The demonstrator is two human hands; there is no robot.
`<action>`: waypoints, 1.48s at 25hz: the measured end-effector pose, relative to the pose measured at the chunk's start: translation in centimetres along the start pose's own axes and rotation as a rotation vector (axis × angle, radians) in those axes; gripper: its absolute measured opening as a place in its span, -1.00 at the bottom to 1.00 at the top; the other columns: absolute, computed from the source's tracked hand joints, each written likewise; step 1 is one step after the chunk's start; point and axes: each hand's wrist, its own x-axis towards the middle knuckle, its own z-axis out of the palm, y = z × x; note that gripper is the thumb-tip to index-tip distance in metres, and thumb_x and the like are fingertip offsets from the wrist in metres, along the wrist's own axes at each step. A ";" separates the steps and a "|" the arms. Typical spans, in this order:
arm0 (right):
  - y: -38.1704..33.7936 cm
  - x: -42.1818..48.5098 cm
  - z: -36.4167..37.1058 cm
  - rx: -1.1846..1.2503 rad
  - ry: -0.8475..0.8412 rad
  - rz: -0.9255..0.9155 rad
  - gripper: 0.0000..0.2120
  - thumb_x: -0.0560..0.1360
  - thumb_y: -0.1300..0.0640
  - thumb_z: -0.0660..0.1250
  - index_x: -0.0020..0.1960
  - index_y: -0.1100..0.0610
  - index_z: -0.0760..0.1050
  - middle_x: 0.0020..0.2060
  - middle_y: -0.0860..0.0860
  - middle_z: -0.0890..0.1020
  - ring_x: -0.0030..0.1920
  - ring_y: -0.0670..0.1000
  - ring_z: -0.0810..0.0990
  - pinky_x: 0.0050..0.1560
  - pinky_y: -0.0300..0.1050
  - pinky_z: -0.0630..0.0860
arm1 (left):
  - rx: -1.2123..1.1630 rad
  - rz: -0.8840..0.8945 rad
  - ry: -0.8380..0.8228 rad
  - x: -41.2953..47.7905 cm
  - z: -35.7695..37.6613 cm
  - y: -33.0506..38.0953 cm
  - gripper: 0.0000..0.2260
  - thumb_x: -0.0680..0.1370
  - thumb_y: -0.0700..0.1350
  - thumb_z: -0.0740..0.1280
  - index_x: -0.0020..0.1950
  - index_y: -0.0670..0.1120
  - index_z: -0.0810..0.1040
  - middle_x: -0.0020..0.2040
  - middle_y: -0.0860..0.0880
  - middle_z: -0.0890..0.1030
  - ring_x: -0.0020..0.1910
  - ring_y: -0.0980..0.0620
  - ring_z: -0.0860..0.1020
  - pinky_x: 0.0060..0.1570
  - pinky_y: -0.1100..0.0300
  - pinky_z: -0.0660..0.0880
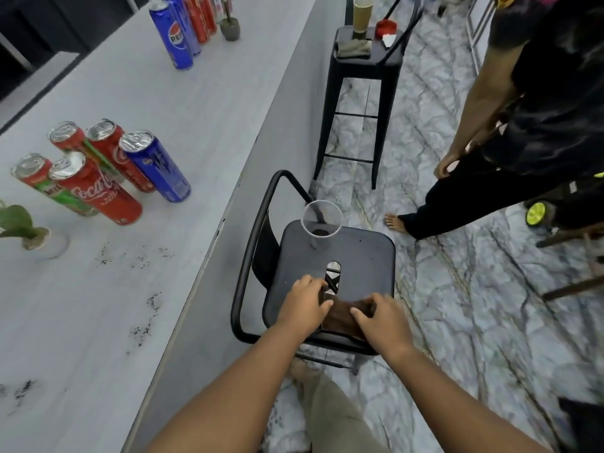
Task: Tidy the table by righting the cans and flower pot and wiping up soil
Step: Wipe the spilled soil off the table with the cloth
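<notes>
A brown cloth [343, 317] lies on the near black stool [362, 256], and both my left hand [304, 305] and my right hand [379, 317] grip it. On the white table [163, 103], several red, green and blue cans [98, 171] stand upright in a cluster at the left. A small flower pot [36, 238] with a green plant stands at the left edge. Dark soil specks [143, 322] are scattered over the table's near part. A clear plastic cup [322, 222] with soil in its bottom stands on the stool's far side.
More cans [183, 27] and a second small pot [230, 27] stand at the table's far end. A farther black stool [366, 60] carries a paper cup, a cloth and a red item. Another person [523, 125] stands barefoot on the marble floor at the right.
</notes>
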 end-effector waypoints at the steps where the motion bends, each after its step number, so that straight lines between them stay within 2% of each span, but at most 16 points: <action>1: 0.0 0.0 0.2 0.011 -0.010 -0.003 -0.77 0.54 -0.14 0.49 0.08 -0.03 0.61 -0.02 -0.07 0.56 0.16 0.11 0.57 0.12 0.00 0.54 | 0.014 0.000 0.000 0.0 0.2 -0.1 -0.75 0.63 0.06 0.45 0.26 0.01 0.61 0.21 0.01 0.52 0.32 -0.05 0.46 0.30 0.00 0.49; 3: -0.1 0.0 0.3 0.083 -0.012 -0.005 -0.85 0.56 -0.05 0.49 0.01 -0.05 0.55 -0.05 -0.11 0.57 0.12 0.07 0.59 0.08 -0.02 0.52 | 0.033 -0.006 0.000 -0.2 0.3 0.0 -0.84 0.63 0.05 0.45 0.12 0.01 0.60 0.15 0.02 0.53 0.27 -0.04 0.48 0.26 0.01 0.49; 6: -0.5 -0.4 -0.1 0.253 -0.042 -0.010 -0.84 0.62 0.01 0.45 -0.02 -0.09 0.46 -0.07 -0.15 0.62 0.02 0.01 0.64 -0.09 -0.12 0.47 | -0.011 -0.030 0.000 -0.9 -0.2 0.3 -0.89 0.66 0.03 0.41 0.07 0.03 0.54 0.14 0.03 0.57 0.20 -0.03 0.51 0.19 0.02 0.49; 9: -1.4 -1.2 -1.8 0.434 -0.029 -0.020 -0.84 0.63 0.04 0.44 -0.01 -0.10 0.46 -0.06 -0.13 0.67 0.00 -0.07 0.66 -0.12 -0.20 0.48 | -0.250 -0.104 0.025 -2.5 -2.1 1.1 -0.89 0.66 0.05 0.40 0.00 0.12 0.49 -0.01 0.10 0.64 -0.02 0.06 0.60 -0.09 0.11 0.49; 10: -1.9 -1.4 -2.8 0.481 -0.004 -0.031 -0.84 0.62 0.05 0.47 -0.01 -0.10 0.48 -0.06 -0.13 0.69 0.00 -0.11 0.67 -0.11 -0.22 0.49 | -0.322 -0.113 0.051 -3.2 -3.0 1.5 -0.88 0.65 0.05 0.40 -0.01 0.13 0.48 -0.05 0.11 0.66 -0.07 0.10 0.62 -0.12 0.14 0.51; 14: -5.4 -2.1 -7.3 0.656 0.021 -0.120 -0.77 0.57 0.15 0.54 0.10 -0.14 0.60 -0.03 -0.15 0.75 0.00 -0.22 0.71 -0.03 -0.25 0.63 | -0.523 -0.075 0.180 -6.4 -7.2 3.3 -0.90 0.64 0.05 0.42 0.02 0.19 0.50 -0.06 0.14 0.68 -0.09 0.20 0.67 -0.07 0.18 0.64; 17: -9.5 -3.3 -10.3 0.802 -0.079 -0.235 -0.70 0.58 0.21 0.53 0.19 -0.13 0.65 0.00 -0.11 0.79 0.01 -0.10 0.78 -0.12 -0.27 0.67 | -0.647 -0.041 0.301 -9.3 -11.0 3.8 -0.88 0.64 0.02 0.42 0.08 0.23 0.52 -0.02 0.24 0.67 -0.05 0.27 0.67 -0.16 0.36 0.60; 19: -12.9 -4.3 -11.5 0.859 -0.176 -0.296 -0.69 0.59 0.20 0.52 0.23 -0.14 0.66 0.04 -0.04 0.80 0.03 -0.02 0.79 -0.11 -0.16 0.71 | -0.751 -0.044 0.406 -11.3 -13.5 3.3 -0.84 0.63 -0.01 0.44 0.08 0.25 0.54 0.02 0.26 0.67 -0.02 0.27 0.66 -0.17 0.40 0.57; 21: -16.1 -5.4 -11.7 0.858 -0.254 -0.350 -0.71 0.59 0.16 0.52 0.24 -0.15 0.67 0.06 -0.02 0.80 0.03 0.01 0.80 -0.12 -0.07 0.72 | -0.812 -0.071 0.516 -13.5 -15.7 2.0 -0.81 0.62 -0.03 0.46 0.09 0.27 0.56 0.02 0.24 0.69 -0.01 0.23 0.67 -0.11 0.36 0.59; 23: -19.4 -6.5 -11.1 0.839 -0.326 -0.406 -0.73 0.59 0.14 0.52 0.23 -0.13 0.68 0.05 -0.02 0.80 0.01 0.02 0.80 -0.14 -0.09 0.72 | -0.835 -0.122 0.607 -15.7 -17.5 0.2 -0.82 0.61 -0.03 0.47 0.08 0.26 0.57 0.01 0.22 0.70 -0.01 0.21 0.67 -0.10 0.36 0.60; 26: -24.3 -8.4 -9.2 0.802 -0.459 -0.478 -0.76 0.58 0.17 0.53 0.16 -0.12 0.70 0.00 0.01 0.81 -0.03 0.05 0.81 -0.16 -0.16 0.70 | -0.885 -0.208 0.736 -19.5 -19.5 -3.0 -0.85 0.61 -0.05 0.48 0.05 0.22 0.59 -0.02 0.18 0.70 -0.04 0.17 0.68 -0.20 0.35 0.59; 28: -27.3 -9.7 -7.6 0.771 -0.543 -0.507 -0.77 0.58 0.20 0.52 0.14 -0.09 0.71 -0.01 0.03 0.81 -0.05 0.07 0.81 -0.18 -0.15 0.70 | -0.908 -0.271 0.820 -22.0 -20.2 -5.0 -0.85 0.61 -0.06 0.48 0.03 0.21 0.60 -0.02 0.13 0.71 -0.05 0.12 0.68 -0.21 0.28 0.62; 31: -30.9 -11.3 -5.4 0.719 -0.646 -0.546 -0.77 0.59 0.21 0.51 0.14 -0.08 0.70 -0.04 0.00 0.80 -0.10 0.04 0.81 -0.26 -0.16 0.69 | -0.937 -0.338 0.902 -25.0 -20.6 -7.3 -0.85 0.63 -0.07 0.47 0.03 0.20 0.61 -0.01 0.08 0.72 -0.05 0.01 0.70 -0.12 0.09 0.70; 37: -36.5 -14.7 -0.9 0.607 -0.777 -0.643 -0.77 0.58 0.18 0.52 0.10 -0.14 0.70 -0.05 -0.03 0.79 -0.09 0.01 0.80 -0.24 -0.08 0.72 | -0.955 -0.478 1.066 -30.2 -21.6 -11.5 -0.86 0.64 -0.07 0.46 0.02 0.19 0.62 -0.02 0.08 0.72 -0.05 -0.02 0.72 -0.10 0.06 0.70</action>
